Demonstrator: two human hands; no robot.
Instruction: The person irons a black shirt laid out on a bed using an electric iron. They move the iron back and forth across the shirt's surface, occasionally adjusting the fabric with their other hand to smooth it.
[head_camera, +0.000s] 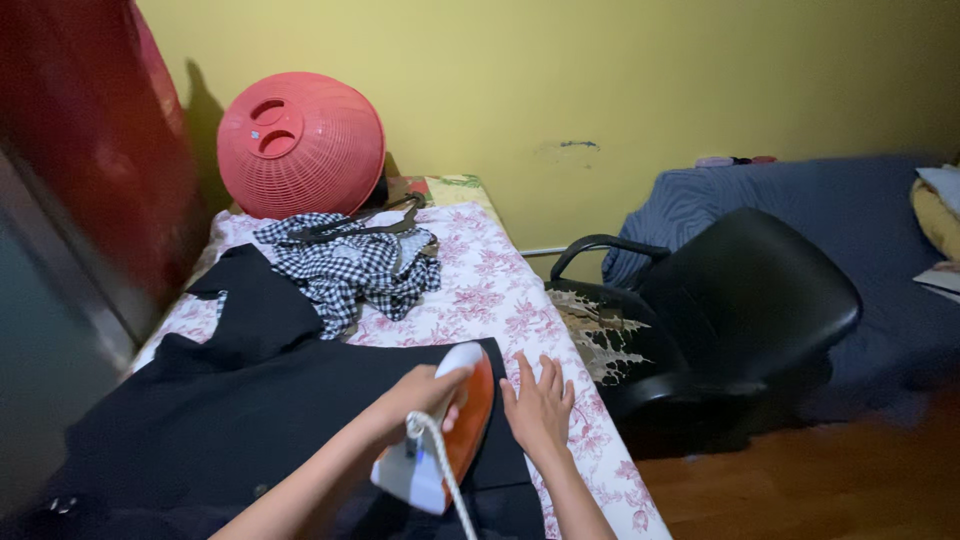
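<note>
Head view of 2 bare hands at work over a dark garment spread on a tabletop covered with a white cloth printed in pink flowers. The left hand has its fingers closed around the white handle of an electric iron, which is white with an orange body and lies tipped toward the right hand, its point aimed away from the person; a white cord runs from its rear end toward the bottom edge of the view. The iron rests on the right part of the garment, near the tabletop's right edge. The right hand lies flat just beside the iron, fingers open and spread, pressing partly on the garment's edge and partly on the flowered cloth. Farther back lie a crumpled black-and-white checked cloth with a dark hanger on it and, against the yellow wall, a round pink plastic basket turned on its side. Right of the tabletop stand a black office chair, its seat surface cracked, and a blue sofa.
</note>
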